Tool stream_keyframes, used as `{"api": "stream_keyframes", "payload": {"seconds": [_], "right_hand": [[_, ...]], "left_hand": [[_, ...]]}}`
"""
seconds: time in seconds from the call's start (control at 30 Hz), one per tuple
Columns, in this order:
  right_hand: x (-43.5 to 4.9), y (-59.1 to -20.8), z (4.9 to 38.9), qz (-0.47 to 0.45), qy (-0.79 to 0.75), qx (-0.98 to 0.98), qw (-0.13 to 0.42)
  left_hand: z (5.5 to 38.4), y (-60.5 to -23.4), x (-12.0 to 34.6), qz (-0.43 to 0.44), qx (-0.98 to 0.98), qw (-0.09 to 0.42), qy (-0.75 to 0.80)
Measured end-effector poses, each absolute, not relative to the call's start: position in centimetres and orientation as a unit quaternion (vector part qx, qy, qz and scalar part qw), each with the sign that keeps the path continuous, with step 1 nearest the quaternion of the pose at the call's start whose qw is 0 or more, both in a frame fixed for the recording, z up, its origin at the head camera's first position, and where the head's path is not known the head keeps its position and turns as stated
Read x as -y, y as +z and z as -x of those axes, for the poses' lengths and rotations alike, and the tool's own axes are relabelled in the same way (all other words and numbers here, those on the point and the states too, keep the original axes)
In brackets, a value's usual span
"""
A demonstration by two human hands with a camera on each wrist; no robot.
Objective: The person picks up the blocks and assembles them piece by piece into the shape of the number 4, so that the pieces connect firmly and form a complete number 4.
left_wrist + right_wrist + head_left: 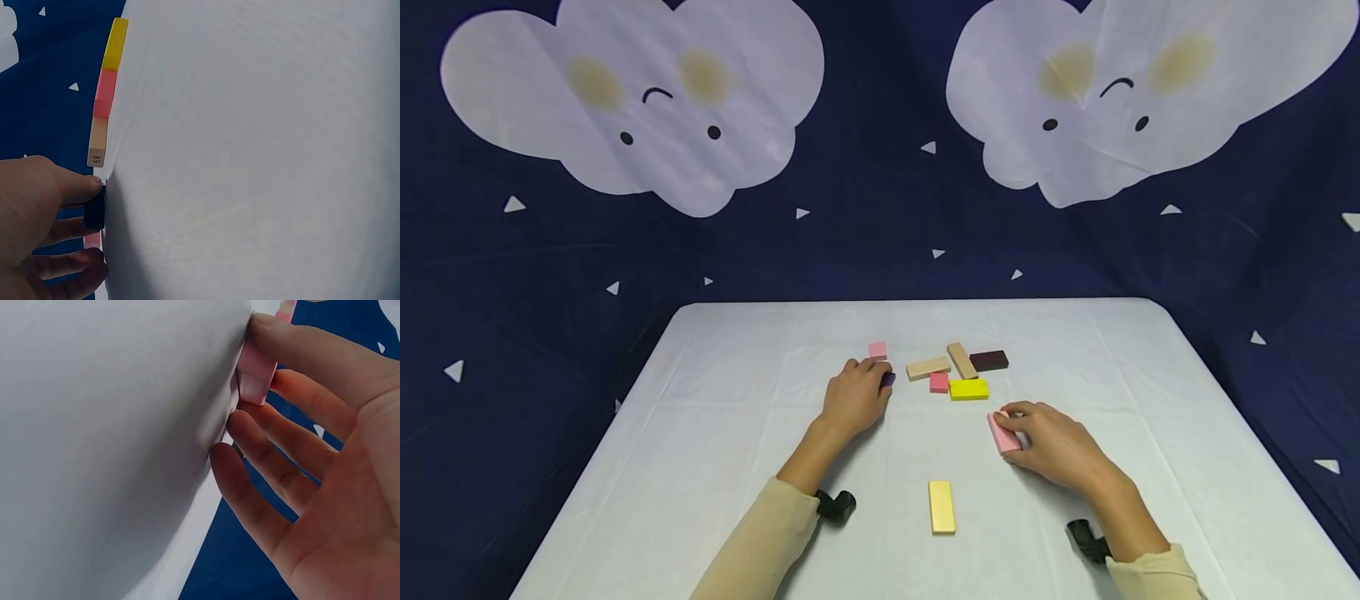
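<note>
My left hand [855, 398] pinches a dark purple block [888, 379] between thumb and fingers, low at the table. In the left wrist view this block [94, 207] looks nearly black, with the thumb at one end. My right hand [1054, 442] grips a light pink block [1003, 433] lengthwise, thumb at its near end and fingers at its far end. The right wrist view shows that pink block [257, 372] close against the white cloth, with the other fingers spread beside it. Just behind the left hand sits a small pink block [877, 351].
Between and beyond the hands lie two plain wooden blocks [928, 368], a dark brown block [989, 361], a coral pink block [938, 382] and a bright yellow block [968, 389]. A pale yellow block [942, 507] lies nearer the front on the white-covered table [700, 467].
</note>
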State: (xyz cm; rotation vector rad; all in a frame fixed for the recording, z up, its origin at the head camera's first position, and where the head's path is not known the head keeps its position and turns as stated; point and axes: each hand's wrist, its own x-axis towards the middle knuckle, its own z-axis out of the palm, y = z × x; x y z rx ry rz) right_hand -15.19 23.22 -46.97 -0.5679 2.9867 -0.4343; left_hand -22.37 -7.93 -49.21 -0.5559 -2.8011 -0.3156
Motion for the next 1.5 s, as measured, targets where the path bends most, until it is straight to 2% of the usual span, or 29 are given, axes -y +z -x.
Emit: {"api": "stream_keyframes", "payload": {"seconds": [0.5,0.87,1.5], "right_hand": [[-22.4,-46.7,15.6,0.181,-0.136,-0.974,0.027],[-22.1,-47.2,15.2,0.183,-0.145,-0.972,-0.025],[-21.4,-47.1,14.7,0.205,-0.172,-0.963,-0.044]], "left_hand": [[22.6,-49.0,8.3,0.182,0.97,0.117,-0.109],[22.6,-48.9,8.3,0.186,0.97,0.115,-0.107],[22.4,-49.3,8.1,0.187,0.97,0.102,-0.116]]}}
